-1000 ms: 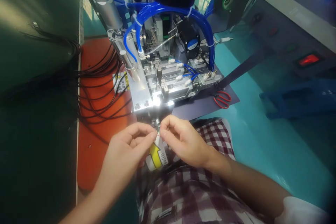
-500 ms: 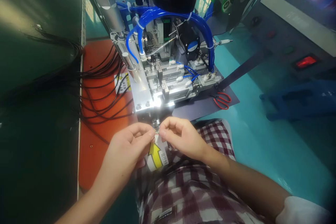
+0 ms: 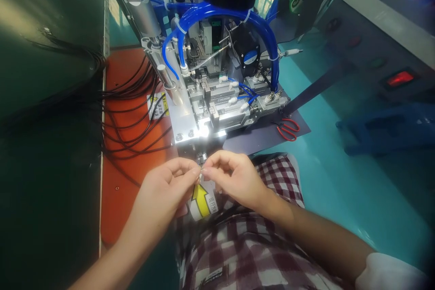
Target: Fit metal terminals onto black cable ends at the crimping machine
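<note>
My left hand (image 3: 163,192) and my right hand (image 3: 231,179) meet fingertip to fingertip just below the front edge of a metal machine (image 3: 210,99). Both hands are pinched closed on a tiny part (image 3: 201,173) between them, too small to name. Right behind the fingertips sits a small metal fixture (image 3: 202,158) at the machine's front. Below the hands lies a white label with a yellow arrow (image 3: 203,199). My lap in a checked garment (image 3: 244,244) is under the right forearm.
Several black cables (image 3: 132,113) run across an orange mat (image 3: 117,176) at the left. Blue air hoses (image 3: 217,13) loop over the machine. Red-handled scissors (image 3: 287,129) lie on a dark sheet at the right. A control box with a red lit switch (image 3: 399,78) stands far right.
Both hands have edged slightly up toward the fixture, and the fingertips have come closer together. The rest is unchanged.
</note>
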Demonstrator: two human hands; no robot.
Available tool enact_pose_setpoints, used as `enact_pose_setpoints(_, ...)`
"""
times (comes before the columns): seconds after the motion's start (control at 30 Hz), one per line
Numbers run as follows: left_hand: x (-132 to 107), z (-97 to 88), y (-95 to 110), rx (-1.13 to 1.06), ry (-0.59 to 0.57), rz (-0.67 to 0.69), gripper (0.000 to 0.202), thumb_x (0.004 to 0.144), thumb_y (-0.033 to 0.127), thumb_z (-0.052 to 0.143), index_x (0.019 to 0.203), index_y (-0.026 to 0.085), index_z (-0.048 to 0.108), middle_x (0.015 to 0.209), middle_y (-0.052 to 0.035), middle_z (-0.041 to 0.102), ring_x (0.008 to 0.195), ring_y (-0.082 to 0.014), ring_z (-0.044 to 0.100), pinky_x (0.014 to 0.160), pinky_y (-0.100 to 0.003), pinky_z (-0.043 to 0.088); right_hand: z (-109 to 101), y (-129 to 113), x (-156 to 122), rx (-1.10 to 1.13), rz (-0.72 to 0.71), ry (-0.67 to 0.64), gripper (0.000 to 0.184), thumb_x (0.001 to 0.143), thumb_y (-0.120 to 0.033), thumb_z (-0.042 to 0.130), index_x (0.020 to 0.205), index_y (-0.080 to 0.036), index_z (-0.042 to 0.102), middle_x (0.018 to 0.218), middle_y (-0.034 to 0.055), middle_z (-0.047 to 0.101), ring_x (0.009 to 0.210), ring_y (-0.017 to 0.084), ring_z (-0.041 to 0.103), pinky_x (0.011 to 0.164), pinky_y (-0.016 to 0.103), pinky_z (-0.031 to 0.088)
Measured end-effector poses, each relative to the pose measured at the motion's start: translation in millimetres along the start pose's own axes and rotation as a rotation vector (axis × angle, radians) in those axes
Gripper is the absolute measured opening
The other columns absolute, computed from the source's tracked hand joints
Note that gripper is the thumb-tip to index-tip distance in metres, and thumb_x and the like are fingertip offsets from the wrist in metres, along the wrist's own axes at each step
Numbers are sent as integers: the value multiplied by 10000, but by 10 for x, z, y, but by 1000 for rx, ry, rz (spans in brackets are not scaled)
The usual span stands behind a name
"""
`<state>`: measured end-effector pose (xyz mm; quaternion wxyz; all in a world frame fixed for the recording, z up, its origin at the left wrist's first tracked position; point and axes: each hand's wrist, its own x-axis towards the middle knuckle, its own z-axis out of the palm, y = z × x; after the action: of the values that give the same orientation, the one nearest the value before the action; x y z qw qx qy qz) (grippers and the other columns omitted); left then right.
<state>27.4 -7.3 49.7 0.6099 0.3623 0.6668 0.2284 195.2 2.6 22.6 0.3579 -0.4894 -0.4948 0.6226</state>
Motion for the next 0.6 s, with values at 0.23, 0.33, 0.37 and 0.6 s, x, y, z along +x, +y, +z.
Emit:
enact_pose_setpoints(0.23, -5, -17, -20, 43, 1, 36, 432, 735, 609, 698, 825, 190, 643, 490, 75, 403, 416, -82, 353, 390, -206, 366, 13, 25, -5, 83, -39, -21, 114, 849, -240, 674, 767, -172, 634, 668, -36, 621, 483, 75, 571, 484, 195, 461)
enact_pose_setpoints(0.33, 3, 21, -44, 118, 54, 253, 319, 805, 514, 666, 821, 195, 651, 568, 33, 537, 461, -102, 450, 408, -202, 373, 22, 34, 8, 112, -53, -22, 139, 864, -232, 650, 745, -173, 606, 649, -43, 597, 488, 73, 560, 486, 193, 453)
enact_pose_setpoints(0.37, 8, 34, -56, 174, 107, 384, 263, 831, 461, 652, 814, 199, 654, 636, 15, 591, 515, -110, 503, 447, -205, 400, 23, 31, 17, 117, -48, -20, 145, 865, -238, 649, 745, -173, 602, 648, -42, 599, 489, 74, 554, 486, 194, 450)
enact_pose_setpoints(0.6, 78, 74, -154, 282, 262, 602, 119, 879, 321, 627, 810, 224, 632, 681, 50, 597, 542, -80, 528, 479, -174, 402, 2, -25, 107, 65, -2, -9, 205, 852, -304, 689, 721, -175, 599, 633, -29, 632, 510, 73, 501, 487, 197, 388)
